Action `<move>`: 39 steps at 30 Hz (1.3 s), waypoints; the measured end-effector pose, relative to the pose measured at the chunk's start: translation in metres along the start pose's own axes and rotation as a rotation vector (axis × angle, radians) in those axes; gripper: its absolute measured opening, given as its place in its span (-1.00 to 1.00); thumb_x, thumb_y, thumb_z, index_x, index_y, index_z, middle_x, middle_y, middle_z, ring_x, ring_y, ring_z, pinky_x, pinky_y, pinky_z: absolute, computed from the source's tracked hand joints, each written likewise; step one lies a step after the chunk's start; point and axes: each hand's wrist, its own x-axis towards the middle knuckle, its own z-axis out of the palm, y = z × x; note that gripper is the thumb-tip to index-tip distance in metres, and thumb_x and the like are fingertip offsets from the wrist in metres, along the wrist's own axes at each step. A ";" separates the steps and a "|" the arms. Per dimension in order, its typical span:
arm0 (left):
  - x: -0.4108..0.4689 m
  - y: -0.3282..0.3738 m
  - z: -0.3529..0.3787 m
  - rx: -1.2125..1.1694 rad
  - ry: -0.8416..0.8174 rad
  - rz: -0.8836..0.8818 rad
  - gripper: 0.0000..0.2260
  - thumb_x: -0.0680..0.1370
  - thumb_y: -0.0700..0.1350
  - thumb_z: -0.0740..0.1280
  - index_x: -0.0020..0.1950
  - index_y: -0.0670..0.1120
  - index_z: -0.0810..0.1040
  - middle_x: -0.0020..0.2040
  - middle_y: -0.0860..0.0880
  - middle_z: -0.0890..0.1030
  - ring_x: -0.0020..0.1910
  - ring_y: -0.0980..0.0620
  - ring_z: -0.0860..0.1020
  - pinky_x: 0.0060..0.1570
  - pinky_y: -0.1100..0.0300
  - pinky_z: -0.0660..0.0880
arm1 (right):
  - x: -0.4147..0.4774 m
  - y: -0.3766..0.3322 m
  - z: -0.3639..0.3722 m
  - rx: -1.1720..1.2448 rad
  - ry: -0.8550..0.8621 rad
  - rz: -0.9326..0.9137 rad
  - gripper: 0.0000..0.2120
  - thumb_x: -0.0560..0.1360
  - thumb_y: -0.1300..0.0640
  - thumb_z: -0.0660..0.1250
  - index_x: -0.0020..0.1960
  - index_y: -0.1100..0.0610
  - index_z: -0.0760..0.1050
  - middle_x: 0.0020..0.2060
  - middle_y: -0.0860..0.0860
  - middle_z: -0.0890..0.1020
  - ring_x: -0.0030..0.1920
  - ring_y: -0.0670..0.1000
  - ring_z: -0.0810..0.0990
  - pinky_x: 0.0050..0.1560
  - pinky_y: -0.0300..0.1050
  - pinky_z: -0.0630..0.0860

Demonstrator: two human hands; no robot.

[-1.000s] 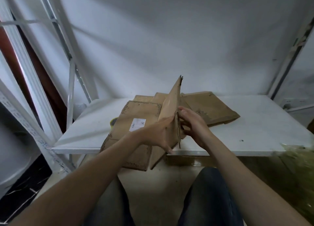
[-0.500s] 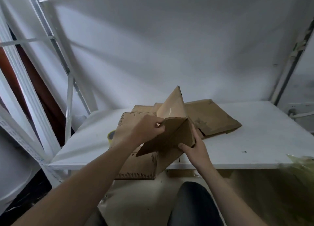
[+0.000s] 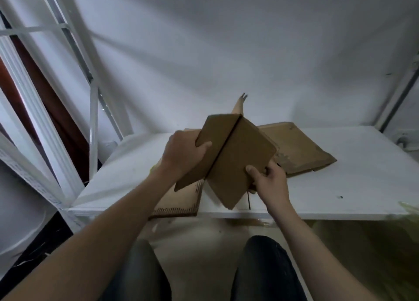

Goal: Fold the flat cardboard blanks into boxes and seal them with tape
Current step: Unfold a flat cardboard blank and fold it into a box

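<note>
Gripping the half-folded cardboard blank (image 3: 235, 155) above the counter's (image 3: 340, 178) near edge, the left hand (image 3: 181, 155) curls round its left panel, the right hand (image 3: 269, 183) pinches its right panel with fingers mostly hidden behind, and flat blanks (image 3: 301, 151) lie beyond, partly covered.

Two hands (image 3: 181, 155) (image 3: 269, 183), at least three cardboard blanks (image 3: 240, 160) (image 3: 181, 203) (image 3: 303, 151)

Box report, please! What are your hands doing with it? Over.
Left hand grips the box by its left flap. Right hand pinches its lower right edge. Box half folded, above the table. Flat blanks lie underneath.
</note>
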 end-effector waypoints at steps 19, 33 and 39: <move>0.075 0.030 -0.168 0.278 0.303 0.121 -0.85 0.54 0.04 0.33 -0.18 0.02 0.58 -0.33 0.02 0.59 -0.23 -0.15 0.54 -0.21 0.07 0.48 | 0.067 -0.214 -0.008 -0.487 -0.020 -0.566 -0.82 0.59 0.15 0.36 0.16 -0.02 0.60 -0.05 -0.15 0.63 0.00 0.00 0.60 -0.01 -0.07 0.53; 0.058 -0.028 -0.074 0.048 0.259 -0.094 -0.86 0.54 0.04 0.40 -0.13 0.00 0.64 -0.25 -0.03 0.67 -0.22 -0.14 0.58 -0.18 0.07 0.50 | 0.089 -0.150 0.011 -1.237 0.201 -0.784 -0.37 0.51 0.36 0.17 0.37 -0.24 0.49 -0.11 0.05 0.69 -0.16 0.24 0.62 -0.23 -0.01 0.47; 0.022 -0.071 -0.016 -0.039 0.214 -0.253 -0.82 0.58 -0.01 0.39 -0.06 -0.09 0.69 -0.23 0.01 0.66 -0.31 0.03 0.51 -0.27 0.25 0.33 | 0.072 -0.080 0.054 -1.180 0.030 -0.774 -0.51 0.46 0.29 0.41 0.31 -0.08 0.60 0.20 -0.04 0.67 0.10 0.23 0.66 -0.05 0.10 0.65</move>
